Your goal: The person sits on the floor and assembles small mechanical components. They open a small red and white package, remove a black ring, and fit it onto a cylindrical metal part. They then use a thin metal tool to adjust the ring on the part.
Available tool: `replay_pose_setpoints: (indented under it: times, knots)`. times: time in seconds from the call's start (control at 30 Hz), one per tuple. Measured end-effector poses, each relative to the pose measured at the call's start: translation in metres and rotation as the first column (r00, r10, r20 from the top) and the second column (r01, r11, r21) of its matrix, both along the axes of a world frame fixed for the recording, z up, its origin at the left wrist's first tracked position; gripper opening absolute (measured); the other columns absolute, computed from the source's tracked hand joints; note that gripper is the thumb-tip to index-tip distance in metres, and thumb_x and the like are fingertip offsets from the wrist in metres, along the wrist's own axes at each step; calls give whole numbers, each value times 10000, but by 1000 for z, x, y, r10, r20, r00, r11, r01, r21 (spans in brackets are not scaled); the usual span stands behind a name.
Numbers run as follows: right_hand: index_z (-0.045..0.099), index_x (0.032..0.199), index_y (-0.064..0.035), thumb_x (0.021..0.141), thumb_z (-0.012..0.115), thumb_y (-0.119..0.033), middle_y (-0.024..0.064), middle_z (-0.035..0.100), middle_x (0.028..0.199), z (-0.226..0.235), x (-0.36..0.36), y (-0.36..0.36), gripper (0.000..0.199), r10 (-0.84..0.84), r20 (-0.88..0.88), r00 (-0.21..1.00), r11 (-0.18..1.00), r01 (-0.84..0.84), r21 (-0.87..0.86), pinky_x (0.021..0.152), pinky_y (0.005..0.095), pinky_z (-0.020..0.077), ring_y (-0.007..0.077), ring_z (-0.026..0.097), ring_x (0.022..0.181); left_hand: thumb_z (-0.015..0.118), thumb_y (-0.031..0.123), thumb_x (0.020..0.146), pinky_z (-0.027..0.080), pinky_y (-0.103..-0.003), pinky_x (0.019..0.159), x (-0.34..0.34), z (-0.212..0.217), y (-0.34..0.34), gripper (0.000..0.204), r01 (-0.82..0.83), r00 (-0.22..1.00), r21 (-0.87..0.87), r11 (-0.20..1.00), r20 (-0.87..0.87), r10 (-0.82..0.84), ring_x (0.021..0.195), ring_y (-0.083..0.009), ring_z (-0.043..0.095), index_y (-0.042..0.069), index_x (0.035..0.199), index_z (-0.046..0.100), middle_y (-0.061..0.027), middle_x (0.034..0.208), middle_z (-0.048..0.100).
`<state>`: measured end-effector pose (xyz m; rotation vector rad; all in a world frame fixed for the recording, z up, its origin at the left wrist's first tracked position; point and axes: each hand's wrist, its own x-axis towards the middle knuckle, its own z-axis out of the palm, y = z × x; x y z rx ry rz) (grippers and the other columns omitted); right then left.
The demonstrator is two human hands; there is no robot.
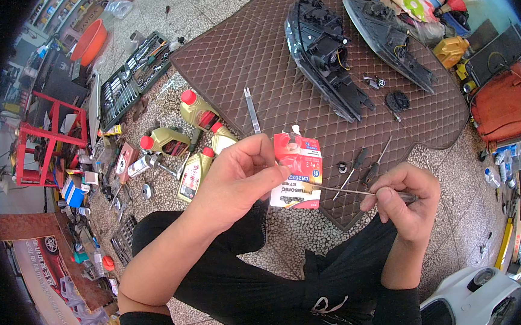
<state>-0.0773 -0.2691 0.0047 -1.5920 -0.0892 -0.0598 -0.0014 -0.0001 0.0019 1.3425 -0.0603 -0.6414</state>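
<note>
1. Left hand [237, 179], closed in a pinch, held a red-and-white rectangular card package [296, 145] at frame centre.
2. Right hand [405, 203], right of centre, was curled around a thin metal rod-like tool [347, 191]; tip overlapped package, contact unclear.
3. Two black headlights [322, 52] lay upper right.

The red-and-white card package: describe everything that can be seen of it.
The card package is a flat, roughly rectangular piece, apparently printed cardboard, red over its upper part and mostly white below, with blue print across the middle and dark round shapes near its red lower edge. Its printed face is turned to the camera. The left hand pinches its left edge above the floor. A thin metal tool in the right hand reaches its face; whether they touch is unclear.
</note>
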Motion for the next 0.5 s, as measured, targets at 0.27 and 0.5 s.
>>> replay_pose_setpoints:
  times: [0.27,0.5]
  knots:
    - [700,904,31,892,688,-41,60,697,692,-4,2,-2,74,6,43,999,999,-4,-48,542,200,463,85,639,586,697,47,934,547,-228,777,0,-5,4,294,-5,998,-25,1000,-65,4,894,-72,672,31,1221,635,-18,1040,716]
    - [720,873,24,779,747,-10,98,704,780,-8,5,-6,103,5,218,976,997,11,-70,592,246,455,136,642,665,699,47,923,567,-267,805,0,-5,3,374,-8,983,-78,997,-185,-6,917,-106,692,40,1287,611,-35,1064,718]
